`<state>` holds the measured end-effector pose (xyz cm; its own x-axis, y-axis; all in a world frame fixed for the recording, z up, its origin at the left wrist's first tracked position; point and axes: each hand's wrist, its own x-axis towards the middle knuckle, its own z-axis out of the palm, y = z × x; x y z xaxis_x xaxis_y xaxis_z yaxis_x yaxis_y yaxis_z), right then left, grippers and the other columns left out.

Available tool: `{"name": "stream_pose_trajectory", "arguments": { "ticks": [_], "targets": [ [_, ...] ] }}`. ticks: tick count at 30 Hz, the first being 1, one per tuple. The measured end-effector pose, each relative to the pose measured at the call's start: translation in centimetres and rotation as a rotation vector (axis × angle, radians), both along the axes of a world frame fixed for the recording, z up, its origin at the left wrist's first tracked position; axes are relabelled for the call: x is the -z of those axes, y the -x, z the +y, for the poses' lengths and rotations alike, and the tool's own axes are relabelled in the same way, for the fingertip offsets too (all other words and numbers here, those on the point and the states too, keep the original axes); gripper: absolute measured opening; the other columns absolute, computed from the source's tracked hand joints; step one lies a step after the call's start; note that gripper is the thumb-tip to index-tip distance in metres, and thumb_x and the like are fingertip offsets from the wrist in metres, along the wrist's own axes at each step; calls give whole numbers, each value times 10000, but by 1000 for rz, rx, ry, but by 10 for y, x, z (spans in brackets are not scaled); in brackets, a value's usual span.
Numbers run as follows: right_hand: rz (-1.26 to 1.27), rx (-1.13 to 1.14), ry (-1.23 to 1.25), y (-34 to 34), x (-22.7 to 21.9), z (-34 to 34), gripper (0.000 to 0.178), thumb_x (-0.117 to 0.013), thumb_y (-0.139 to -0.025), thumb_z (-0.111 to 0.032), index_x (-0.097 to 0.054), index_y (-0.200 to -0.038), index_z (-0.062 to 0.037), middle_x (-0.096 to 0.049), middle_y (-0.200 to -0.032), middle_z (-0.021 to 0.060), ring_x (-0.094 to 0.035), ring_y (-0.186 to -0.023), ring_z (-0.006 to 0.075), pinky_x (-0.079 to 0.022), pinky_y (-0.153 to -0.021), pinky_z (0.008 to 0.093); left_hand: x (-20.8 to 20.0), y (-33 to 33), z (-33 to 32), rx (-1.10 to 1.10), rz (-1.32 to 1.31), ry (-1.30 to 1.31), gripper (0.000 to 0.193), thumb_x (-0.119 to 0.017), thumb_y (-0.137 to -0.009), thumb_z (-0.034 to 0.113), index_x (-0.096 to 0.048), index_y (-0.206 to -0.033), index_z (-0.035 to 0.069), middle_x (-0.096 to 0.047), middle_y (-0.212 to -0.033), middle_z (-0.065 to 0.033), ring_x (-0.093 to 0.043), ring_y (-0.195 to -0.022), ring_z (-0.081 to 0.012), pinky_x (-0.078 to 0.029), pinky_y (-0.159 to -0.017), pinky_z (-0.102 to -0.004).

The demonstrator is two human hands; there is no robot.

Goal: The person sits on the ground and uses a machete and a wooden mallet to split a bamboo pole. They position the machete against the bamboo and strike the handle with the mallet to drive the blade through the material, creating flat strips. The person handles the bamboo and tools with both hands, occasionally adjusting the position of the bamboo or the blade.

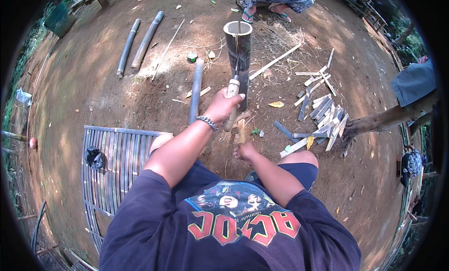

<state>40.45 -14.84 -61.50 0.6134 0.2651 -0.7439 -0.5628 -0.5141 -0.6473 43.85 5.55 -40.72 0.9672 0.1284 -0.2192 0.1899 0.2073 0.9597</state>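
An upright bamboo tube (237,46) stands on the dirt in front of me, its open end facing up. A long knife (235,77) is set into its wall, the blade running down from the rim. My left hand (223,105), with a metal bracelet on the wrist, is closed around the knife's pale wooden handle. My right hand (245,151) is lower, near my knee, gripping a short wooden stick (241,131) that points up toward the handle.
A grey pole (196,89) lies left of the tube, with two more poles (140,42) beyond it. A slatted bamboo panel (117,159) lies at my left with a black bag on it. Split bamboo pieces (322,114) are piled right. Another person's feet (266,11) are ahead.
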Motion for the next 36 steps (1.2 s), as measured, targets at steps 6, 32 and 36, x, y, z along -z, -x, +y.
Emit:
{"name": "stream_pose_trajectory", "arguments": {
  "ticks": [6,32,36],
  "targets": [
    [-530,114,-99,-42,-93,-8,661,-496,-1059,-457,-400,-1529,-2,-503,-1495,257,-490,-1392,370,-368,-1161,405,1,2,-13,-59,18,-130,332,-684,-997,342,-569,-1103,49,-634,-929,-10,-593,-834,-100,-506,-774,-294],
    [-535,8,-151,-81,-216,-33,358,-585,-1000,-79,-437,-1324,-43,-628,-948,63,-625,-791,137,-518,-740,297,298,63,-113,183,823,-620,699,-757,-856,410,-536,-1325,-59,-708,-1151,-260,-693,-1087,-389,-550,-944,-471],
    [-589,62,-227,-76,-215,-40,347,-553,-1003,-63,-431,-1322,-2,-626,-913,85,-600,-768,148,-511,-754,318,320,58,-138,28,920,-542,559,-713,-890,300,-458,-1296,14,-704,-1144,-232,-699,-1080,-380,-563,-911,-487]
  ]
}}
